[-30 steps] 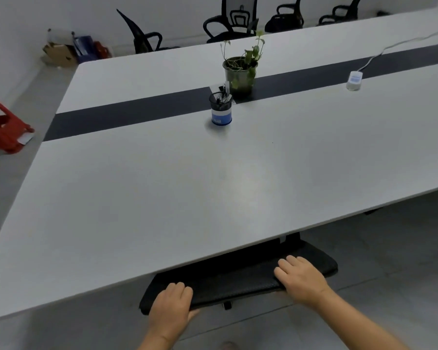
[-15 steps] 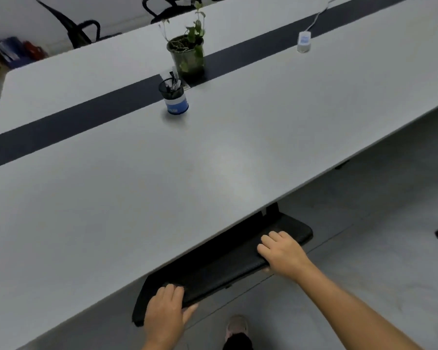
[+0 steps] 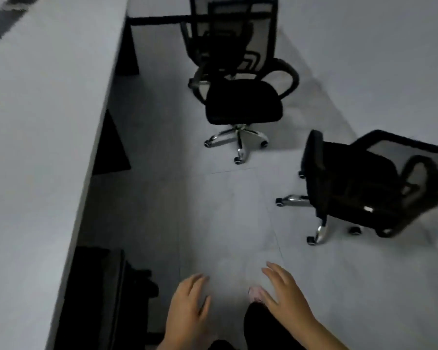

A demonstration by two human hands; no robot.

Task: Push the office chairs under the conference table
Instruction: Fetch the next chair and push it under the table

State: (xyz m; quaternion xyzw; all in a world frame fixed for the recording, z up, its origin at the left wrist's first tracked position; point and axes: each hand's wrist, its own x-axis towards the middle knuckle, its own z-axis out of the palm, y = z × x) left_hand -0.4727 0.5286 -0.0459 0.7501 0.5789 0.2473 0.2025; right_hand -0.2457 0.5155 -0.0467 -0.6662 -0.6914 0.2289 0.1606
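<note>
The white conference table (image 3: 36, 147) runs along the left side, its edge slanting from top centre to bottom left. One black chair (image 3: 106, 296) is tucked under it at the bottom left, only its back showing. Two black mesh office chairs stand out on the floor: one (image 3: 240, 97) straight ahead near the table, another (image 3: 364, 190) at the right, turned sideways. My left hand (image 3: 187, 306) and my right hand (image 3: 286, 296) hang free over the floor, fingers relaxed, holding nothing.
Grey tiled floor (image 3: 225, 210) stretches between the table edge and the two chairs. Dark table legs (image 3: 111, 147) show under the tabletop. A light wall (image 3: 364, 46) closes the right side. My shoe (image 3: 256, 294) and dark trouser leg are below my hands.
Both hands have let go of the chair back under the table. The view has swung right, from the tabletop to the floor and the two chairs standing out.
</note>
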